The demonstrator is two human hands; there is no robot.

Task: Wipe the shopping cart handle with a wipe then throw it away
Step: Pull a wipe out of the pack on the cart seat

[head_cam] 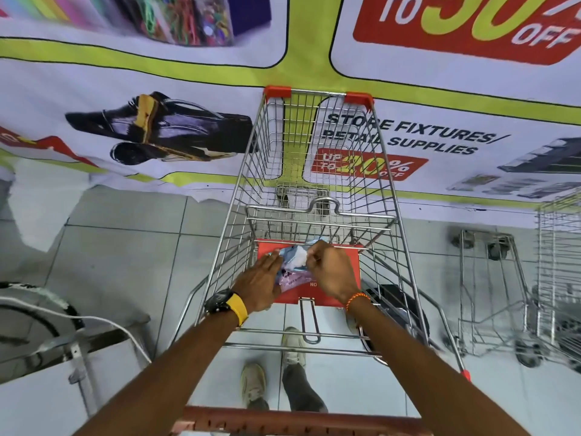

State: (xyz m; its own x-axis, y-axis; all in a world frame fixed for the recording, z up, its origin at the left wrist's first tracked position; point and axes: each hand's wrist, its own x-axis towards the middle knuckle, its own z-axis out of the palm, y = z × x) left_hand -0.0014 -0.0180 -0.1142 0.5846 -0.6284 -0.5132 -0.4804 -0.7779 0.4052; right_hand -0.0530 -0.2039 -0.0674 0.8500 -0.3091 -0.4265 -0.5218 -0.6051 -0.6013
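Two hands work over the red child-seat flap (352, 262) at the back of the wire shopping cart (390, 234). The left hand (261, 284) lies flat and open on a soft pack of wipes (290, 276), pressing it down on the flap so it cannot slide. The right hand (330, 269) has its fingertips (309, 256) pinched narrow on a white wipe (300, 255) that sticks up out of the top of the pack. The wipe looks only partly out.

The red cart handle (301, 420) is at the very bottom edge of the view, close to the person's body and well apart from the hands. It does not look wiped yet, so the job seems to be at its start.

To do this step well, the left hand should hold the pack down firmly while the right hand pulls the wipe up slowly. A fast tug could drag out extra wipes or lift the whole pack. Once the wipe is free, it would help to close the pack so the others stay wet.

No bin can be picked out for sure. A dark round thing (396, 306) sits on the floor under the right side of the cart, but what it is cannot be told.
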